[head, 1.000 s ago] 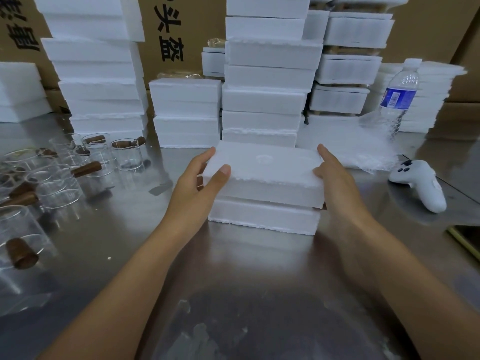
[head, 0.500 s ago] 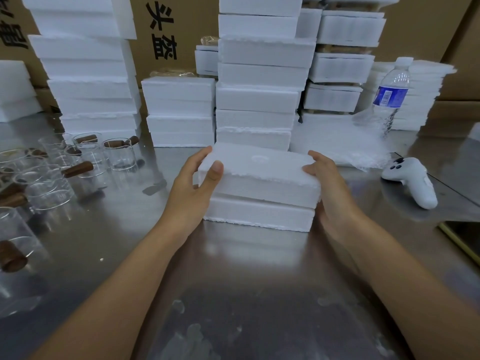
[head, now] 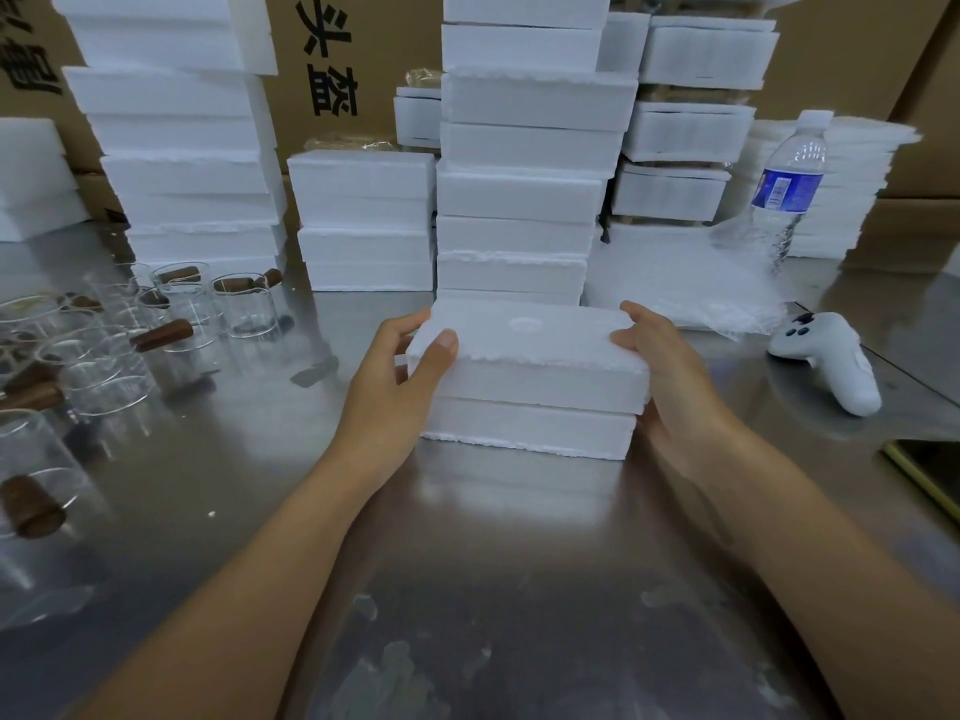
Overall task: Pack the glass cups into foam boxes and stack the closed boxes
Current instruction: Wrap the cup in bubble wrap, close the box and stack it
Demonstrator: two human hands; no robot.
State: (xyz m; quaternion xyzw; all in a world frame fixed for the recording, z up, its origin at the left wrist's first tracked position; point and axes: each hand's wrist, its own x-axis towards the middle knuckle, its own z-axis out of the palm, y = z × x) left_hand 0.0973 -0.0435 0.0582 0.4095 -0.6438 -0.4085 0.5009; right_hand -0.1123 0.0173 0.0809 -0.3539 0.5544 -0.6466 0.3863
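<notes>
Foam box [head: 530, 356] clasped at both ends.
Our left hand [head: 395, 392] and right hand [head: 670, 376] grip it; glass cups [head: 244, 309] left, stacked boxes [head: 519, 194] behind.

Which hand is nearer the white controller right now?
Right. The right hand grips the right end of the foam box, apart from the controller lying to its right; the left hand grips the box's left end, farther away.

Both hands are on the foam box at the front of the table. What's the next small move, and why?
Probably lift the foam box and set it on the short stack behind. The left hand and right hand grip its ends, its lid sits on the base, and that stack is lower than its neighbours.
</notes>
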